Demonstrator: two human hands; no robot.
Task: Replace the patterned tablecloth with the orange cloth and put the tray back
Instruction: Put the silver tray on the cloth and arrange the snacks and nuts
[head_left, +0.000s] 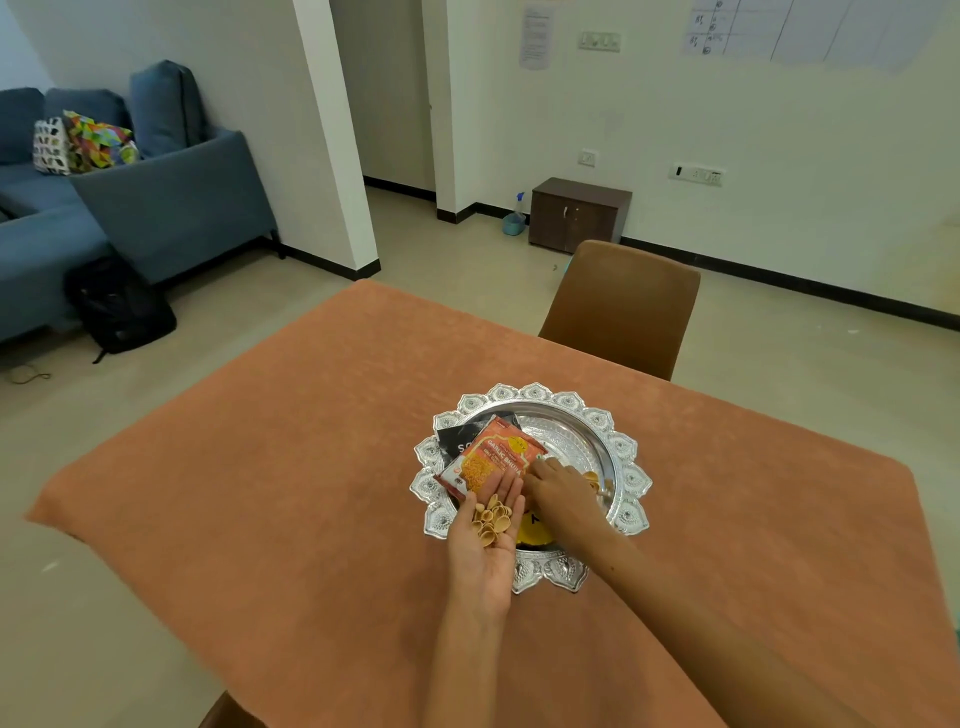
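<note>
Nearest the camera, the left hand (485, 540) lies palm up over the near left rim of the tray (631, 480), its fingers straight and relaxed, cupping a small heap of tan shells (491, 519) in the palm. Just to its right, the right hand (553, 491) reaches palm down into the tray, its fingertips over a few more tan shells (595, 480) on the tray floor; whether the fingers pinch any of them cannot be told, as the back of the hand hides them. The two hands nearly touch at the fingers. The tray sits on the orange cloth (270, 467), somewhat right of the middle of the tabletop, and both forearms cross its near edge. It is round, silver and shiny, with a scalloped, petal-like border pressed with ornament. Inside it, an orange snack packet (493, 460) lies tilted against the left hand's fingertips, overlapping a black packet (460, 439) behind it, and a yellow packet (535, 527) shows between the two wrists. The orange cloth covers the whole tabletop, flat and smooth, hanging over the left and far edges. Beyond the far edge stands a brown chair (623, 306), and further back a small dark cabinet (579, 213) against the white wall, with a blue sofa (171, 202) at the far left.
</note>
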